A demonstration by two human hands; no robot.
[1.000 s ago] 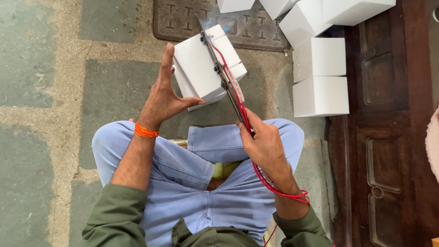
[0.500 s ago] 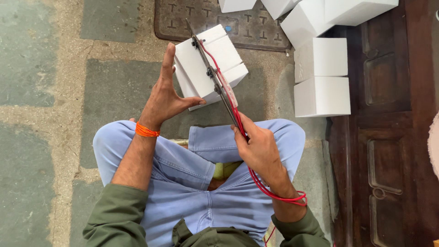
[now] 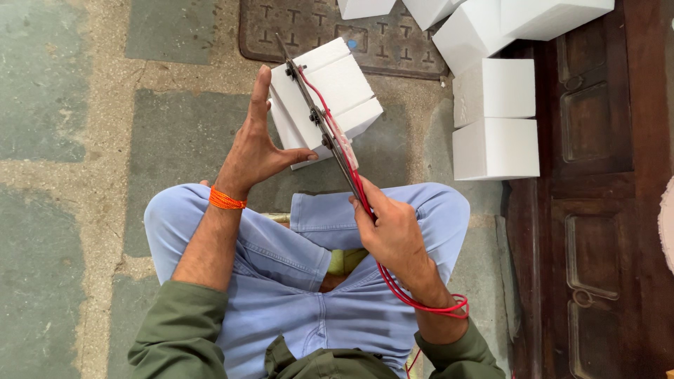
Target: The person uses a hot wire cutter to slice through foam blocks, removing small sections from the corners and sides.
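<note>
Head view: my left hand [image 3: 261, 151] grips the white foam block [image 3: 330, 95]; my right hand [image 3: 393, 235], nearer, clasps the wire cutter [image 3: 319, 116] across it.

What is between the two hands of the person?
In the head view, a white foam block lies between the left hand and right hand, with a wired metal cutting tool pressed against it.

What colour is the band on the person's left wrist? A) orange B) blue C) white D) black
A: the band just below the left hand, which holds the white foam block, is bright orange.
</note>
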